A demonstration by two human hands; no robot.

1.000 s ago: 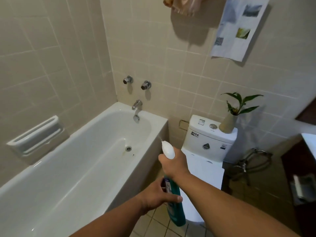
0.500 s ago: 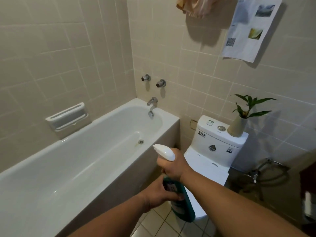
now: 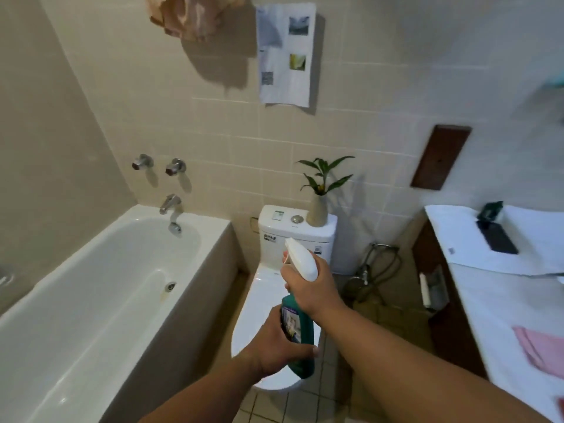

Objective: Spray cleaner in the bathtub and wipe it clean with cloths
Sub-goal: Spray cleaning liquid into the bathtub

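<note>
— Where is the spray bottle (image 3: 300,334) to be found?

— It is held upright at about 6 o'clock in the view, over the closed lid of the toilet (image 3: 259,300). Its white spray head (image 3: 300,262) is pointed up toward 11 o'clock.

— And how is it gripped?

— The teal body is wrapped by the left hand (image 3: 274,343), with the thumb laid across the front low down. The neck just under the spray head is enclosed by the right hand (image 3: 311,288). Both grips are closed firmly round the bottle. Whether the trigger is being pressed cannot be told.

— Where is the bathtub (image 3: 100,325) placed?

— It is seen at 8 o'clock, just beside the toilet and apart from the bottle. Its drain (image 3: 170,286) is set in the floor of the tub, and a spout (image 3: 169,204) with two taps (image 3: 142,162) above it is mounted at 10 o'clock.

— Are any cloths seen?

— A pink cloth (image 3: 540,349) is laid on the white surface (image 3: 503,315) at 4 o'clock, well apart from both hands. A peach cloth (image 3: 189,16) is hung on the wall at 12 o'clock. A vase (image 3: 317,210) with green leaves is stood on the toilet tank.
</note>
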